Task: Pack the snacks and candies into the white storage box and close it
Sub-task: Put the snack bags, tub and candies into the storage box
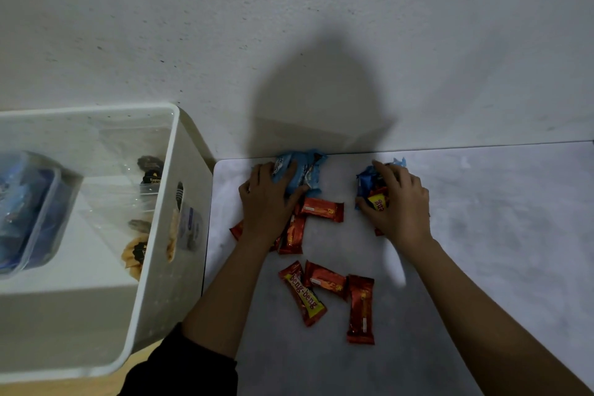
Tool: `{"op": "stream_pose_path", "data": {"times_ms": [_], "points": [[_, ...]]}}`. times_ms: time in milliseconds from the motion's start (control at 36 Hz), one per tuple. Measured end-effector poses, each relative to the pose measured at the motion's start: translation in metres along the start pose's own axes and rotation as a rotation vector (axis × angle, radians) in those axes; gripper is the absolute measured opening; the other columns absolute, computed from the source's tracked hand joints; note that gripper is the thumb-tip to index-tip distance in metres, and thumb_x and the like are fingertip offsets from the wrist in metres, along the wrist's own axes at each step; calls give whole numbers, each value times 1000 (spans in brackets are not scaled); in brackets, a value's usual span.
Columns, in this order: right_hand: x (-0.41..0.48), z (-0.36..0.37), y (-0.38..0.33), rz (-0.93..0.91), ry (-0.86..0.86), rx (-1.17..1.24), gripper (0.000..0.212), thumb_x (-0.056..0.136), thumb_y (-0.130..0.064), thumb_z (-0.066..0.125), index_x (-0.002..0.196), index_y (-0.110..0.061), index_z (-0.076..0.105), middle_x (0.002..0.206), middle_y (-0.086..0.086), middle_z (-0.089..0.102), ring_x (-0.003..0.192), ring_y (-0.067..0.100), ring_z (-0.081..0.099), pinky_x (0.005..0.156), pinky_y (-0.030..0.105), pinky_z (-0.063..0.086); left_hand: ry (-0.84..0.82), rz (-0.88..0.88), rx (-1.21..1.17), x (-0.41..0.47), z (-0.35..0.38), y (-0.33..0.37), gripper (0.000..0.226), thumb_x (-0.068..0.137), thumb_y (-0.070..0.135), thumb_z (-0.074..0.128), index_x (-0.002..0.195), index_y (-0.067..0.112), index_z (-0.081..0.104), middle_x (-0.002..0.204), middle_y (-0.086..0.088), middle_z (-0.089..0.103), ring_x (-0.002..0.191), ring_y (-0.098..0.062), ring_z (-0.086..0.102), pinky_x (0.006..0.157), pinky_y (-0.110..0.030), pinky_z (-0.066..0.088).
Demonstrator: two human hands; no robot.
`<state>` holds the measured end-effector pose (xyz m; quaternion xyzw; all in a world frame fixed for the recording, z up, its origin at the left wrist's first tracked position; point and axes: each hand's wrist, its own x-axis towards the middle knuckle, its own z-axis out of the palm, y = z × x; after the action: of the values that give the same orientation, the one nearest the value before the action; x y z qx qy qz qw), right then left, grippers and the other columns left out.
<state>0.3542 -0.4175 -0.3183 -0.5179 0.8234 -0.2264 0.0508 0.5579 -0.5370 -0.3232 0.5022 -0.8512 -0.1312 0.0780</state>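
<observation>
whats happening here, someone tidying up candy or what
A person is gathering wrapped snacks from the grey table. The left hand grips a bunch of blue packets, and the right hand grips a clump of blue and red packets. More red bars lie loose on the table between the arms. The white storage box stands open to the left, with some snack containers already inside; no lid is in view.
</observation>
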Motion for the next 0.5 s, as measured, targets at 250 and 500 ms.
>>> {"op": "stream_pose_path", "data": {"times_ms": [250, 500], "points": [[15, -1, -3, 97, -97, -61, 76, 71, -55, 69, 136, -30, 39, 142, -3, 37, 119, 28, 41, 84, 44, 39, 18, 28, -31, 2, 2, 2, 48, 93, 43, 45, 138, 26, 43, 120, -21, 55, 108, -34, 53, 75, -39, 41], [7, 5, -8, 43, 29, 142, 50, 70, -25, 76, 112, -7, 57, 104, 14, 63, 86, 33, 61, 72, 40, 51, 39, 36, -181, 1, -1, -1, 48, 89, 35, 52, 135, 21, 48, 101, -19, 60, 81, -32, 60, 61, -38, 50]]}}
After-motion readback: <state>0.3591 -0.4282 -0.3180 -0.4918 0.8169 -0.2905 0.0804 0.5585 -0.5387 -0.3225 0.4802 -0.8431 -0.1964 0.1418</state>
